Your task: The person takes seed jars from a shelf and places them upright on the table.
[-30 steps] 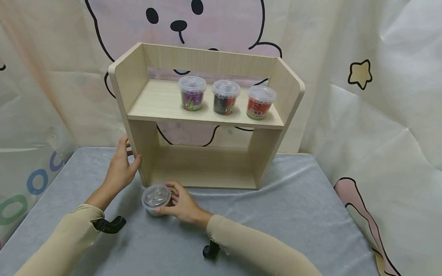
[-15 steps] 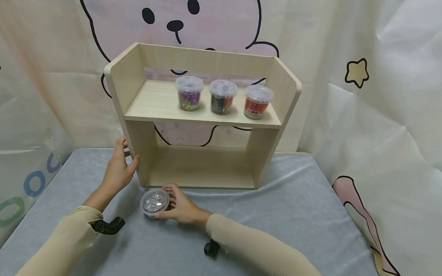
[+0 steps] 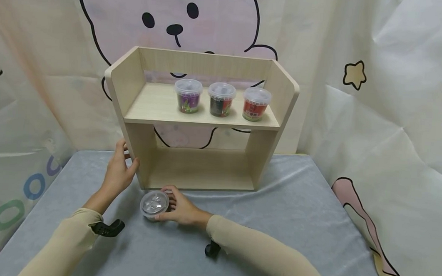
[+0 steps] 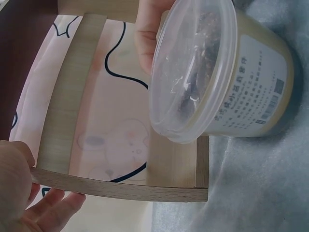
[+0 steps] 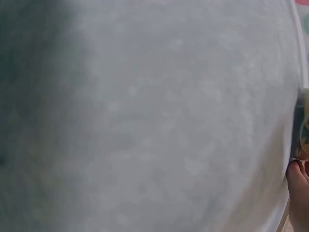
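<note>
A round, clear-lidded plastic cup (image 3: 153, 204) is pinched by thumb and fingers of the right hand (image 3: 182, 209); the wood-grained shelf (image 3: 200, 168) is gripped likewise by the left hand (image 3: 118, 173).

Around me the light was soft, with glare on the lid (image 4: 193, 72) and wall (image 3: 394, 47), a faint shadow on the cloth (image 3: 296, 208) beside the left sleeve (image 3: 59, 244); the right-wrist view was blurred, its left side dark.
</note>
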### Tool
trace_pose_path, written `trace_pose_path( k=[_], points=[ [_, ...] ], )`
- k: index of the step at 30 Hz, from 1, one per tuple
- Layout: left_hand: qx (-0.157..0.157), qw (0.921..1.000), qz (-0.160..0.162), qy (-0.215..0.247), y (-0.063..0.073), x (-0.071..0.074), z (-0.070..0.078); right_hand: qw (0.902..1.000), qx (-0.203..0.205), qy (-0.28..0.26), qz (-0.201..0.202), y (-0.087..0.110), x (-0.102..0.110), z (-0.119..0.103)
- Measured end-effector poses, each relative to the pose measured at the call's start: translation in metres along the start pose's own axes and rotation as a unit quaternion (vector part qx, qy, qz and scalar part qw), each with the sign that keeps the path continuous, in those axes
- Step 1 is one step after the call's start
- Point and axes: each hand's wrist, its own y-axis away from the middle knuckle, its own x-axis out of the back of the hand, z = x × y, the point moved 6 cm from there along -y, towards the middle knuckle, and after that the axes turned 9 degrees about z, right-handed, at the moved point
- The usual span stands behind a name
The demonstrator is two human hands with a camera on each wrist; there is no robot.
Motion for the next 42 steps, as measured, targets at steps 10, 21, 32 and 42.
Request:
trace_pose_path(
  k=[10,21,32,42],
  points=[
    [-0.001,1.0000,-0.005,0.005,0.003,-0.003,-0.001,0.9989,0.015,0.035,0.028,0.006,0.024,-0.016],
    [-0.005,1.0000,-0.006,0.004,0.001,-0.002,-0.001,0.9979,0.047,0.037,0.024,0.007,0.047,-0.056],
    [0.001,0.9999,-0.010,-0.001,0.000,-0.002,-0.001,0.9940,0.100,0.036,0.028,0.014,0.058,-0.116],
    [0.006,1.0000,-0.006,-0.005,-0.002,-0.001,-0.002,0.9908,0.125,0.046,0.023,0.016,0.074,-0.166]
  ],
)
